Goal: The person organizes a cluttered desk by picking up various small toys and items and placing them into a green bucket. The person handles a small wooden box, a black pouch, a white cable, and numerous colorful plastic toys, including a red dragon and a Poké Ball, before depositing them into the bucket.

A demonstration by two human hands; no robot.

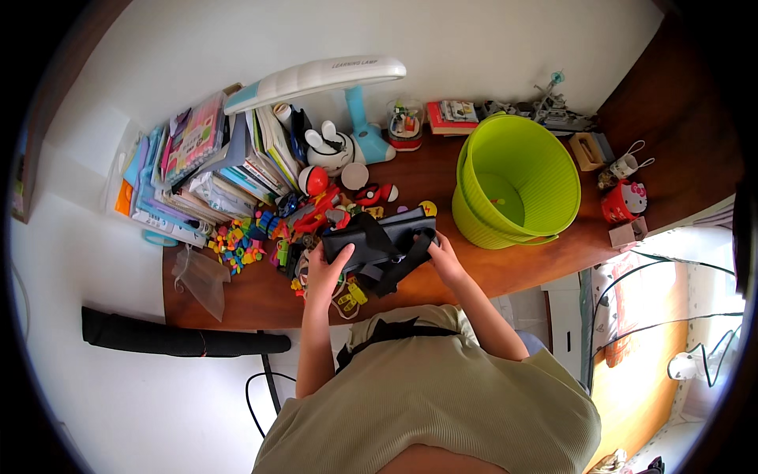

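Both my hands grip a black case-like item with wide black straps, perhaps a headset (349,237), over the front of the wooden desk. My left hand (324,269) clasps its left end, thumb on top. At the opposite end, my right hand (445,259) holds the edge beside a looped strap (408,263). Beneath and behind the item lies a heap of small toys, among them a red toy gun (317,211) and a yellow plastic toy (353,294). Part of the heap is hidden by the item. A pile of colourful small pieces (238,240) spreads farther left.
Stacked lime-green plastic baskets (514,178) stand to the right. A desk lamp (355,127) arches over upright books and folders (260,148) at the back left. Near the front left edge rests a clear plastic bag (204,281). Along the right side sits a red cartoon container (622,201).
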